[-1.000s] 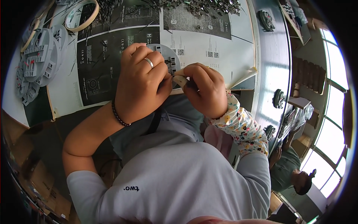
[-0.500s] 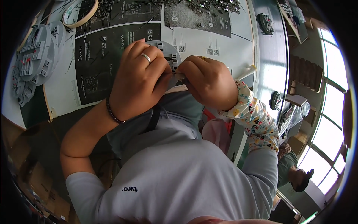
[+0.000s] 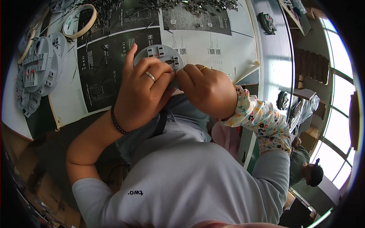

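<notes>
A round grey plastic housing (image 3: 154, 50) with raised slots and dark metal strips lies at the table's near edge, partly covered by my hands. My left hand (image 3: 146, 85) is curled over its near left side, with the index finger raised and the other fingers bent onto the part. From the right, my right hand (image 3: 207, 89) closes its fingertips in a pinch at the housing's right rim. Whatever is between those fingertips is hidden. My left wrist wears a dark beaded bracelet, and a floral sleeve covers my right forearm.
Stacked grey housings (image 3: 42, 68) stand at the left. A tape ring (image 3: 80, 21) lies at the back left beside thin black strips (image 3: 104, 19). Small dark metal pieces (image 3: 205, 7) are heaped at the back. Another person (image 3: 304, 165) is at the far right.
My left index finger has lifted, and the left hand has slid slightly down, uncovering more of the housing. My right hand has shifted a little left and stays pinched at the rim.
</notes>
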A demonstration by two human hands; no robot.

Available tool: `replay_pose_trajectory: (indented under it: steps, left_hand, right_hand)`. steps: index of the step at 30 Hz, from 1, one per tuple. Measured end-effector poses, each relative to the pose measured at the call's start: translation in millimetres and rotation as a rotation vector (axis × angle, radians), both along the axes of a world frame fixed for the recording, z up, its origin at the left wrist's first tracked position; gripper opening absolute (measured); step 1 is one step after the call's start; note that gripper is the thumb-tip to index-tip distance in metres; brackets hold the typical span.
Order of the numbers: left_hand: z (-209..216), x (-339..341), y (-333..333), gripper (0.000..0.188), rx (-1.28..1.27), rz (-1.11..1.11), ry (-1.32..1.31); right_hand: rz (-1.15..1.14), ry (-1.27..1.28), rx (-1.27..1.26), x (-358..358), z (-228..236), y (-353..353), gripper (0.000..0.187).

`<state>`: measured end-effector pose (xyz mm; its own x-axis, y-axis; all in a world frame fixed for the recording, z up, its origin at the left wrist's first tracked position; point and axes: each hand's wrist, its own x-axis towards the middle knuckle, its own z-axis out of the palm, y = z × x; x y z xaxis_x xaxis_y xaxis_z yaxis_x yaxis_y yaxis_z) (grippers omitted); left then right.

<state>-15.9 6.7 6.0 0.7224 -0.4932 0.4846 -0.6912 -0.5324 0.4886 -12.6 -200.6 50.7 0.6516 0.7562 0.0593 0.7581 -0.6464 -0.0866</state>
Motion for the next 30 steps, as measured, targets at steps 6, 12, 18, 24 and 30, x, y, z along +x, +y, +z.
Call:
replay_pose_trajectory:
  steps: [6, 12, 18, 24, 30]
  left_hand:
    - [-3, 1, 2, 0.032, 0.008, -0.034, 0.019]
    - [-7, 3, 4, 0.039, -0.002, -0.065, 0.013]
    - [-3, 3, 5, 0.044, 0.027, -0.066, 0.019]
    - [19, 6, 12, 0.051, -0.065, 0.025, 0.150]
    - [11, -3, -8, 0.057, 0.110, 0.078, 0.009]
  right_hand:
    - [0.004, 0.017, 0.156, -3, -3, -11, 0.041]
    - [0.066, -0.093, 0.074, -15, -8, -13, 0.053]
    - [0.022, -0.130, -0.013, -20, -9, -12, 0.050]
    - [-0.025, 0.046, 0.168, -17, -8, -17, 0.047]
    - [-0.007, -0.083, 0.083, -21, -17, -12, 0.047]
